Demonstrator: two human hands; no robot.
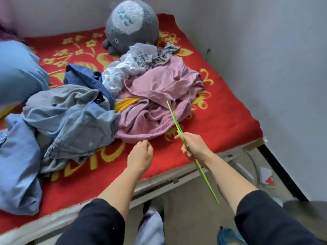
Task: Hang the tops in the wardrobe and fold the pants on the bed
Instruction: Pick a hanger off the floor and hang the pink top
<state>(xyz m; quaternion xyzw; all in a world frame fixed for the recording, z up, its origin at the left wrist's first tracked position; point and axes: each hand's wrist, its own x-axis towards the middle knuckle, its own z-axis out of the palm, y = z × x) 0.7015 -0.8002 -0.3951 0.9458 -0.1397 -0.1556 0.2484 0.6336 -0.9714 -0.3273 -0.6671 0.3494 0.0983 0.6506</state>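
Right hand: fingers wrapped round thin green hanger, seen edge-on. Left hand: loosely curled, holding nothing. Crumpled pink top: twelve o'clock of hands, on red patterned bed cover.

The person is wearing a black long-sleeved top: the left sleeve and the right sleeve are bunching up near the elbows, leaving both forearms bare toward the bed. Off the bed's near edge, a pale blue-grey trouser leg is showing, with dark, blurred footwear beside it.
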